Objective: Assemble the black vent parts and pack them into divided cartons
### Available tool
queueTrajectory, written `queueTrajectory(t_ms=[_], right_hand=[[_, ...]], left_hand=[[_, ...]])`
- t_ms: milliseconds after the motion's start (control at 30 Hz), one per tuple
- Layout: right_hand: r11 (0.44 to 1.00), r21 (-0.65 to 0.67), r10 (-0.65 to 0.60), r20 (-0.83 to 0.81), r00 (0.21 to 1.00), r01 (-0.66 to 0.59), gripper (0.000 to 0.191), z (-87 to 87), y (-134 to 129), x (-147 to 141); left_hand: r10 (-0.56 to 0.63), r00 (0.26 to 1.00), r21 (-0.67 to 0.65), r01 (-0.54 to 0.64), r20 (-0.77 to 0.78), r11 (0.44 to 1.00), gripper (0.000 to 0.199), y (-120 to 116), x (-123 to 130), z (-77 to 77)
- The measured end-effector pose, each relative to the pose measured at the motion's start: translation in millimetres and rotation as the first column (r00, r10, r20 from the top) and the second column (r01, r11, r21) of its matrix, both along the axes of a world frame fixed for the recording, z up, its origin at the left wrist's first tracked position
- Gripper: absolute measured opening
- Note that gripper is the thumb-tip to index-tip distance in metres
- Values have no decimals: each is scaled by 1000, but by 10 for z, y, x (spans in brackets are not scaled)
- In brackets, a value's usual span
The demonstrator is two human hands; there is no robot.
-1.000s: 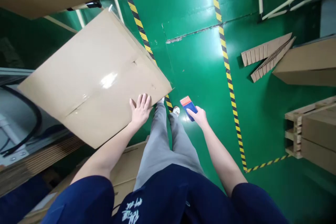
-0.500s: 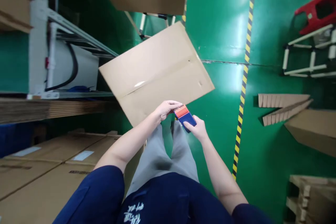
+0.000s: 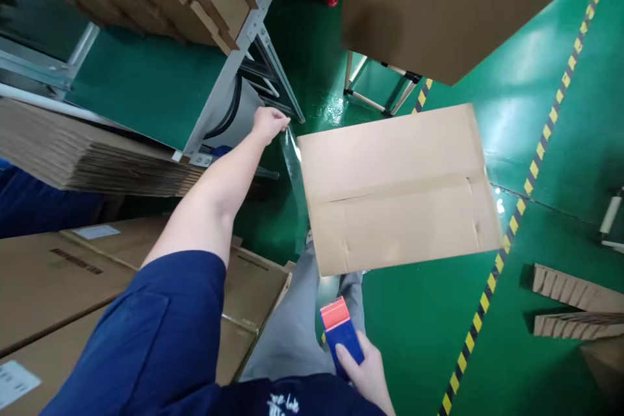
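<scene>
My left hand (image 3: 269,123) is reached out far to the front left, its fingers pinched on the end of a strip of clear packing tape (image 3: 294,172). The strip hangs down past the left edge of a flat-topped cardboard box (image 3: 400,208) towards my legs. Close to my body, my right hand (image 3: 366,367) is wrapped round a blue and orange tape dispenser (image 3: 342,338). The box lies in front of me, a seam and a few dents on its top. Where the tape meets the dispenser is hard to make out.
A metal-framed bench (image 3: 160,84) with a green top stands at the left, near stacked flat cardboard (image 3: 97,149). Large cartons (image 3: 49,286) lie at lower left. Another large carton (image 3: 439,6) sits on a pipe stand (image 3: 370,101) ahead. Corrugated pieces (image 3: 575,289) lie on the floor at right.
My left hand has moved away from the dispenser, out to the front left, drawing out tape. My right hand holds the dispenser nearer my body. The view has turned, so the box appears further right.
</scene>
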State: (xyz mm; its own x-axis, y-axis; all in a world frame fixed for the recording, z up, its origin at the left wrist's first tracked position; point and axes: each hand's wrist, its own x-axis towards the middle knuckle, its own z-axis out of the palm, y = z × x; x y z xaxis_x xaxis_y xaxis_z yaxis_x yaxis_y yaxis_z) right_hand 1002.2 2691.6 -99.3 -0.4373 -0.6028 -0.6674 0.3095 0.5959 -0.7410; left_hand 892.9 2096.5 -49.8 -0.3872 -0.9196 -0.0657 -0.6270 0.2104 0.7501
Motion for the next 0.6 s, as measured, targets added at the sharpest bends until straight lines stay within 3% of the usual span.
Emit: queueTrajectory(t_ms=[100, 233, 333, 467, 533, 600], right_hand=[[995, 37, -95, -37, 995, 96, 51, 81, -323, 214], [983, 75, -159, -77, 984, 165, 54, 81, -646, 337], [984, 87, -150, -73, 986, 157, 52, -15, -678, 391], [990, 106, -90, 8, 996, 88, 47, -76, -669, 376], [988, 126, -89, 6, 996, 87, 45, -24, -706, 320], [985, 145, -93, -25, 995, 96, 41, 28, -757, 250]], left_hand=[[-18, 1000, 30, 18, 2, 999, 9, -427, -209, -185], [-34, 999, 75, 32, 21, 997, 17, -590, -347, -455], [-77, 994, 93, 69, 80, 993, 14, -552, -334, -641], [-232, 956, 188, 198, 182, 962, 6, -350, -306, -831], [-248, 948, 221, 203, 201, 954, 9, -273, -288, -815], [-243, 934, 159, 207, 262, 965, 28, -257, -254, -714]])
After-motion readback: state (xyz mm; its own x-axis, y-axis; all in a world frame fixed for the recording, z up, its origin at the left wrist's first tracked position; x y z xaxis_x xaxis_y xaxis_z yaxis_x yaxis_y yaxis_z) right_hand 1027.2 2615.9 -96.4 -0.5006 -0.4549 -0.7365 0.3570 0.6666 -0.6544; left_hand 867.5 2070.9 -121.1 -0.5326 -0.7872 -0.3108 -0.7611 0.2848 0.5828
